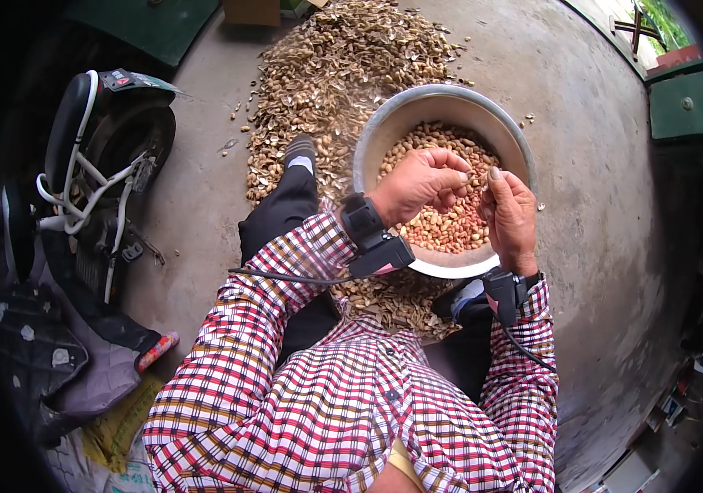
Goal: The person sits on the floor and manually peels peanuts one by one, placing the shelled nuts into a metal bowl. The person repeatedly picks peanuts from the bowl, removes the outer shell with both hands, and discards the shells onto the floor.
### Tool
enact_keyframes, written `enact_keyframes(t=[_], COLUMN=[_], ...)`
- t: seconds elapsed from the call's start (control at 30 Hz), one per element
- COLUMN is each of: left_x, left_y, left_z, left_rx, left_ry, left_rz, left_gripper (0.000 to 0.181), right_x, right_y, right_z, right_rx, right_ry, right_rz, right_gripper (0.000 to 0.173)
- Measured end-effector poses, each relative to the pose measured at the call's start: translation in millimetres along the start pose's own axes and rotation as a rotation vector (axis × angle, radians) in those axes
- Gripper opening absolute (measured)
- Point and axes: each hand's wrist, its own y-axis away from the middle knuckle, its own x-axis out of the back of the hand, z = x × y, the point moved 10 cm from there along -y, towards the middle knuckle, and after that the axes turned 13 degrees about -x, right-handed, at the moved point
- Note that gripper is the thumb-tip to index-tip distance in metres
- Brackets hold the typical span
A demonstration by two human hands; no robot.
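Note:
A round metal basin (515,132) stands on the floor before me, holding peanuts in their shells and loose reddish kernels (450,231). Over it, my left hand (422,182) has its thumb and forefinger brought together near the middle. Just to the right, my right hand (510,206) is half curled, thumb tip raised, its fingertips a short gap from the left ones. Anything pinched in either hand is too small or hidden to make out. Both wrists carry black strapped devices with cables, one of them the left wrist device (382,254).
A large heap of peanut shells (351,55) spreads behind and left of the basin, with more shells (388,299) between my legs. My shoe (300,151) rests against the heap. A white-framed two-wheeler (89,179) stands at left on the concrete floor (203,154). A green door (687,105) is at upper right.

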Motion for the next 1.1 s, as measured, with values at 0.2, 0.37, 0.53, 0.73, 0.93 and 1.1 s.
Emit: enact_keyframes(t=[0.2,0.37,0.53,0.73,0.93,1.1], left_x=[0,-5,-35,-41,-8,-8], left_y=[1,3,25,43,8,5], left_z=[11,12,11,7,29,23], left_rx=[-0.067,-0.022,0.189,0.32,0.011,-0.102], left_ry=[-0.163,-0.206,-0.363,-0.292,-0.321,-0.394], left_rz=[0.043,-0.037,-0.433,-0.617,-0.158,-0.154], left_gripper=[0.011,0.02,0.015,0.02,0.017,0.015], right_x=[0,-1,-5,-77,-24,-31], right_y=[0,0,3,42,3,-8], right_z=[-3,-3,11,80,60,42], right_rx=[-0.003,0.001,-0.057,-0.055,-0.405,-0.36], right_ry=[-0.006,-0.018,0.108,0.925,0.167,-0.516], right_rz=[0.0,-0.036,-0.077,-0.642,-0.307,-0.377], right_gripper=[0.019,0.019,0.022,0.023,0.034,0.053])
